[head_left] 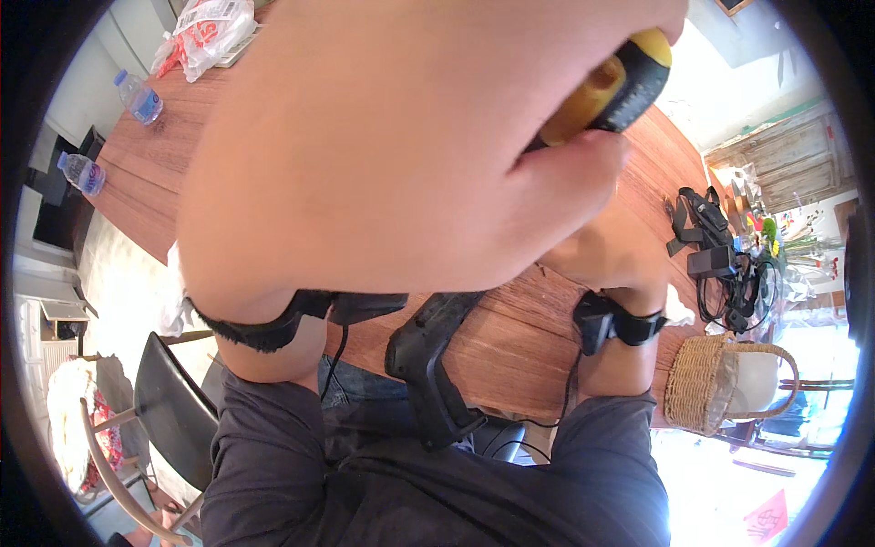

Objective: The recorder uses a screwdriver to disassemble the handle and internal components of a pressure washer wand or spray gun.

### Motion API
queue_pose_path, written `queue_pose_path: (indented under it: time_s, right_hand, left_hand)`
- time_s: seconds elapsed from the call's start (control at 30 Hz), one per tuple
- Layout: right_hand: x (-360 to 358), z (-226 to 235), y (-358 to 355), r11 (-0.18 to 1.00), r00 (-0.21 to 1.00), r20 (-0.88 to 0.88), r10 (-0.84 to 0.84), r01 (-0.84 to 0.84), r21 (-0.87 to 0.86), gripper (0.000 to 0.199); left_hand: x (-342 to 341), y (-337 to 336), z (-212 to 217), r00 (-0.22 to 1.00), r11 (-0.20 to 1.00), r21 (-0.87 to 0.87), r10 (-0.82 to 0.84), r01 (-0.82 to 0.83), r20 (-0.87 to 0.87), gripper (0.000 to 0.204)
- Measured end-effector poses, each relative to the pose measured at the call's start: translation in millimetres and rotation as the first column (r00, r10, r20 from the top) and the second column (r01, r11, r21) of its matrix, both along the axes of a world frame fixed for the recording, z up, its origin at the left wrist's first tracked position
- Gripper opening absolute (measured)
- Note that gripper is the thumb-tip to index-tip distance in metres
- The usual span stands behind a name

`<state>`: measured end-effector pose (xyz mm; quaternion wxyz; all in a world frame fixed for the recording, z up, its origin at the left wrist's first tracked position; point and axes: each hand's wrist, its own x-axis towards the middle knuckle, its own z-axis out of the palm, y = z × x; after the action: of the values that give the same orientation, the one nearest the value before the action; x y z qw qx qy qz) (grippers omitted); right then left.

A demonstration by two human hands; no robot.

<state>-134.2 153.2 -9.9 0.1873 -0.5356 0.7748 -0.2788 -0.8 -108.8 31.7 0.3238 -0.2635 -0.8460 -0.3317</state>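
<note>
My left hand [410,155] is very close to the camera and fills the upper middle of the view. Its fingers are closed round a tool with a yellow-and-black handle [629,87]; the rest of the tool is hidden, so its exact kind does not show. Lower and farther right, my right hand [611,251] is mostly covered by the left one, and its fingers are out of sight. Between my forearms, a black angular device [433,374] lies across the near edge of the wooden table [510,356].
Two water bottles [138,97] and a plastic bag [208,36] are at the far left. To the right are black straps and cabled gear [715,246], a wicker basket [700,383] and flowers [775,235]. A black chair [178,410] stands left. Black bands with cables circle both wrists.
</note>
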Motion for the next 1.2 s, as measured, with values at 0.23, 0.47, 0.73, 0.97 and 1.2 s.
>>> queue_pose_path:
  time_s: [0.23,0.47,0.73,0.97,1.2]
  right_hand:
    - [7.6,-45.6,-3.0,0.981,0.973,-0.189,0.132,-0.101,0.163,0.014]
    - [7.6,-34.6,-11.0,0.940,0.968,-0.053,0.246,-0.225,0.258,0.011]
    - [2.5,-25.3,-35.1,0.856,0.946,-0.018,0.323,-0.284,0.432,0.009]
    - [4.1,-28.3,-32.6,0.847,0.900,-0.095,0.426,-0.360,0.391,0.013]
    - [3.2,-22.0,-25.3,0.857,0.926,-0.019,0.376,-0.340,0.388,0.014]
  left_hand:
    - [11.9,-14.1,-17.7,0.999,0.999,0.049,-0.005,0.006,-0.034,0.057]
    - [13.8,-34.9,-31.5,0.998,0.994,0.107,0.033,-0.026,-0.062,0.057]
    - [15.7,-60.5,-46.5,0.994,0.986,0.162,0.063,-0.049,-0.086,0.058]
    - [17.9,-76.9,-57.5,0.991,0.979,0.193,0.089,-0.068,-0.104,0.058]
    - [17.8,-87.4,-64.5,0.990,0.976,0.212,0.084,-0.059,-0.112,0.059]
